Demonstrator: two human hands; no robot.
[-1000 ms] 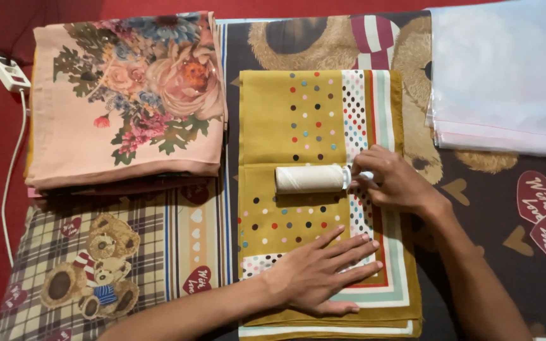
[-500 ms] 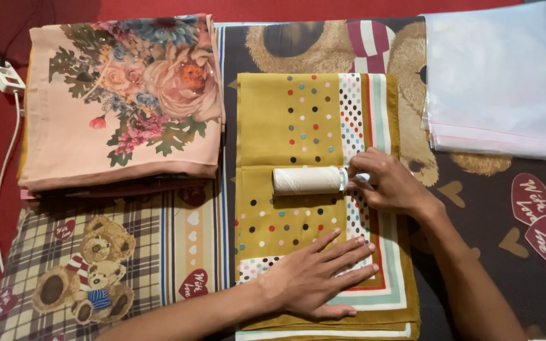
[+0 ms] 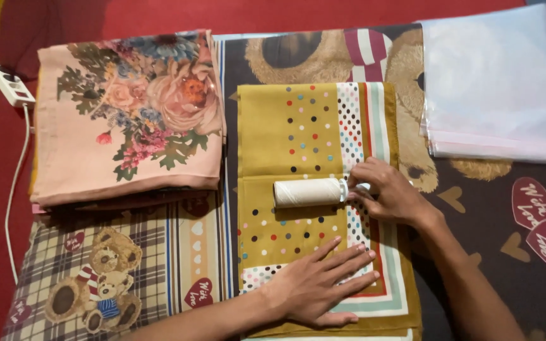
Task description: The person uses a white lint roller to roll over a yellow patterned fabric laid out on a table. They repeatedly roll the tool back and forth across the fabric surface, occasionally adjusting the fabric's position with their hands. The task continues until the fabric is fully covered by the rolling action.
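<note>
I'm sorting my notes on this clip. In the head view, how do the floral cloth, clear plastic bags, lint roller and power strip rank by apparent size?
1. Floral cloth
2. Clear plastic bags, partly cut off at the frame edge
3. Lint roller
4. Power strip

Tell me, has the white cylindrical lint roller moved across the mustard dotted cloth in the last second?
No: the white lint roller sits just below the same fold of the mustard cloth as before.

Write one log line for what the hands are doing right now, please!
left hand: flat on mustard dotted cloth | right hand: gripping lint roller handle | roller: lying across cloth
</note>
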